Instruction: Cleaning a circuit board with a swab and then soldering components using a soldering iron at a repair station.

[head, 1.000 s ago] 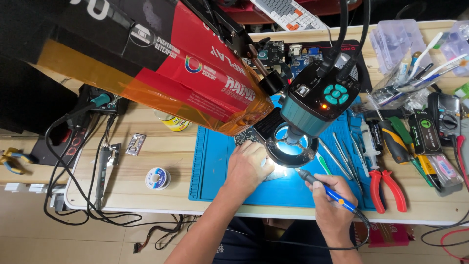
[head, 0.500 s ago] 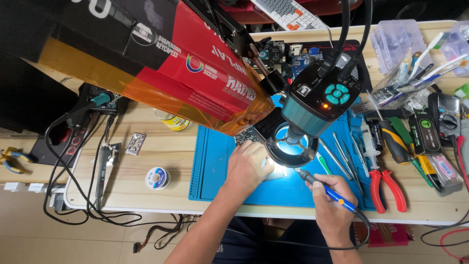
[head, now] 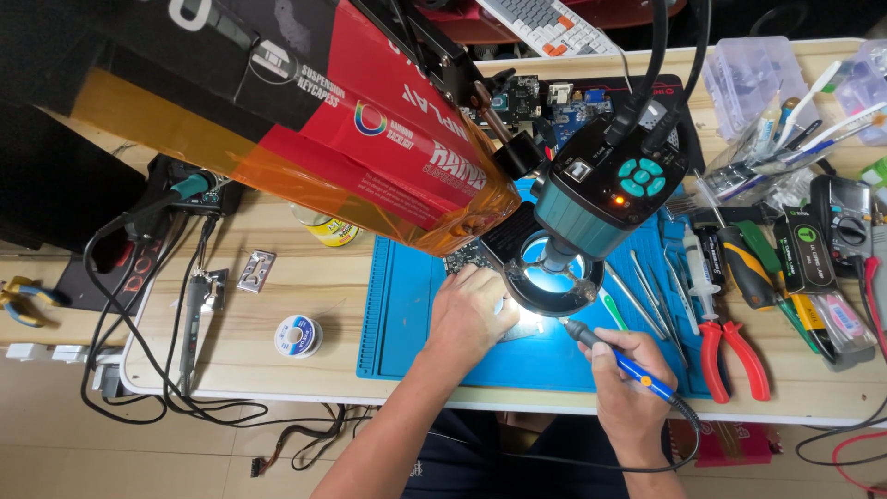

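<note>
Blue silicone mat [head: 407, 314] underlies the soldering step: the left hand [head: 467, 314] presses flat, fingers open, on the circuit board [head: 471, 263] beneath the microscope ring light [head: 552, 282] — the right hand [head: 628, 393] is closed around the soldering iron [head: 619, 359], tip near the lit spot. Next likely calls for a steady tip.

Bare wooden table [head: 305, 286] lies open at lower left, beside the solder spool [head: 298, 335]. The microscope [head: 591, 222] crowds centre; pliers [head: 730, 351] and tools block the right.

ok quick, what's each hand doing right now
left hand: flat on the circuit board, holding nothing
right hand: closed on the soldering iron
</note>
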